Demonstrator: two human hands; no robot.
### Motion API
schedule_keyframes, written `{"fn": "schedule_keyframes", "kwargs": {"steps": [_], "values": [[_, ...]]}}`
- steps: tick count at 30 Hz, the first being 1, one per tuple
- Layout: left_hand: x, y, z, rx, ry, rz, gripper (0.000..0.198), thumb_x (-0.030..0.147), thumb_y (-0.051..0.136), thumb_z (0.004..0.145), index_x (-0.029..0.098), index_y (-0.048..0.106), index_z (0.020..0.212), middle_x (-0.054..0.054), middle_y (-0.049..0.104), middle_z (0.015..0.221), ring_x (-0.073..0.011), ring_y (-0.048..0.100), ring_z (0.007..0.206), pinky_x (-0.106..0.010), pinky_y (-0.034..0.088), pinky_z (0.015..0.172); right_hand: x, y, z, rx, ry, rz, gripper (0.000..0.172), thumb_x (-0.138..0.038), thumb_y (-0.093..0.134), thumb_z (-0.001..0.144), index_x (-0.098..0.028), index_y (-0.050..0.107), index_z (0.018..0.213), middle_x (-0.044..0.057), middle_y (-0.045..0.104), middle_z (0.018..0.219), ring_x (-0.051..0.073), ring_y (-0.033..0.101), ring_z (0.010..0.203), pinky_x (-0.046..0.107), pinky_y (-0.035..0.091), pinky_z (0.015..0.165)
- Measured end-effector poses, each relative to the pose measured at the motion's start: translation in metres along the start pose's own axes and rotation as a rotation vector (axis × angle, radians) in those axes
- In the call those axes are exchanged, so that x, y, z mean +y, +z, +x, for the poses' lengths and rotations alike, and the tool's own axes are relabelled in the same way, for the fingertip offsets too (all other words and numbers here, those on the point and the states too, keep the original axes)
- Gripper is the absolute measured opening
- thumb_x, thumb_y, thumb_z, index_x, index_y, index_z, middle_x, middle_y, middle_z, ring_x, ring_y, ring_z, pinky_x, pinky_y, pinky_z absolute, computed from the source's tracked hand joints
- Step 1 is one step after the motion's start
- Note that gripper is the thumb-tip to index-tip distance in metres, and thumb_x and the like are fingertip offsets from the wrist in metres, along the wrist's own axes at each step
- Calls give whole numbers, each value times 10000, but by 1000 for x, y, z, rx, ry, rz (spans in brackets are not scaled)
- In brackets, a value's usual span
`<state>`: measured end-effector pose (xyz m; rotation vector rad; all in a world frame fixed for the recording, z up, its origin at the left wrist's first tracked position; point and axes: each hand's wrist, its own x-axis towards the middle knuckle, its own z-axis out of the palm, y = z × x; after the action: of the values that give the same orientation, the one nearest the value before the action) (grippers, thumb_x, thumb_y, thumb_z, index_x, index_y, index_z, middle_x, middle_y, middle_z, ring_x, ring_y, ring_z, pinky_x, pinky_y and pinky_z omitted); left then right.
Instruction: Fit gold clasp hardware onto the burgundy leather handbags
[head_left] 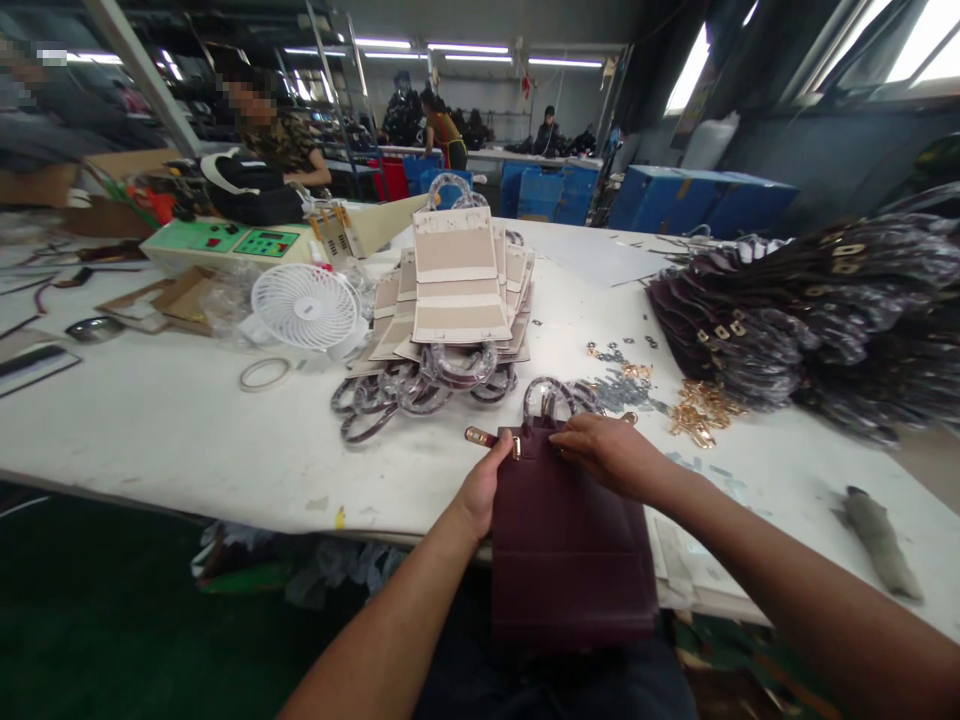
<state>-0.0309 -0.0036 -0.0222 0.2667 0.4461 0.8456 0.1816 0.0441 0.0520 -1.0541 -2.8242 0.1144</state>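
A dark burgundy handbag panel (574, 540) hangs over the table's front edge toward my lap, its plastic-wrapped handle (547, 398) lying at the top end. My left hand (484, 490) grips its left edge, thumb on top beside a gold metal fitting (516, 447). Just left of that thumb a strap end with a gold fitting (478, 436) sticks out. Across the top of the panel lies my right hand (600, 448), fingers together and pressed on it near the handle base; whatever is under the fingertips is hidden.
Stacked beige-backed panels (456, 290) with wrapped handles stand ahead. Grey metal plates (626, 388) and gold fittings (703, 410) lie at right, before a pile of dark wrapped pieces (810, 310). A white fan (306, 308), tape roll (264, 374) and green-panelled machine (225, 240) are left. People work behind.
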Motion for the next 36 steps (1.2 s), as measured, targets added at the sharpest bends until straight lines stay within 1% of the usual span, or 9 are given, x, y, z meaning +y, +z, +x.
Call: {"fn": "schedule_keyframes", "kwargs": {"steps": [3,6,8,11,17,21,26,31,36], "values": [[1,1,0,-2,7,-13,635,608,504,977,78,648,1295,-175,758,1119,-333,716,1095,-496,504,1065,-1,2,5,-6,-9,-19,262,-199,534,1001,-237,752,1141,81,689,923,228,641,854,302,466,698],[2,0,0,7,-1,-20,644,617,492,977,80,651,1295,-174,762,1107,-341,714,1099,-506,505,1060,5,10,3,63,6,85,284,-222,547,1001,-231,721,1224,88,719,1026,232,668,915,317,512,779],[3,-1,0,20,-12,-27,650,621,489,977,77,652,1293,-173,765,1099,-343,714,1102,-506,505,1059,10,14,-1,103,5,176,290,-237,579,982,-236,715,1238,86,727,1077,235,678,957,332,530,834],[3,-4,1,40,-28,-34,660,629,495,973,72,654,1288,-170,767,1092,-342,715,1103,-499,503,1061,16,18,-4,104,-19,250,299,-239,592,961,-261,727,1227,79,733,1097,240,681,982,356,543,865],[3,-4,2,54,-11,-47,639,612,520,972,71,657,1284,-164,773,1076,-333,725,1078,-487,503,1063,16,15,1,70,-65,183,316,-226,535,982,-222,722,1237,107,728,1078,248,675,964,357,537,838],[3,-5,3,70,-15,-70,615,592,528,977,74,662,1280,-162,775,1068,-332,732,1060,-486,510,1053,20,12,5,34,-88,177,316,-207,549,970,-227,717,1238,89,726,1061,229,672,929,334,522,820],[4,-9,6,125,-9,-98,572,551,528,988,64,679,1249,-180,775,1039,-331,743,1028,-468,532,1023,24,14,10,5,-107,190,295,-164,607,914,-228,735,1172,74,719,999,220,666,899,314,506,798],[5,-5,5,148,-21,-91,567,543,508,997,66,685,1248,-196,773,1038,-332,752,995,-468,551,989,24,13,13,2,-89,193,283,-156,624,903,-220,737,1154,72,717,999,217,666,886,305,499,783],[6,-4,4,165,-13,-92,568,537,508,999,56,689,1242,-192,779,1005,-325,759,968,-454,561,974,26,5,19,-73,-93,216,272,-136,635,887,-221,749,1118,50,722,952,198,671,820,287,481,727]]}}
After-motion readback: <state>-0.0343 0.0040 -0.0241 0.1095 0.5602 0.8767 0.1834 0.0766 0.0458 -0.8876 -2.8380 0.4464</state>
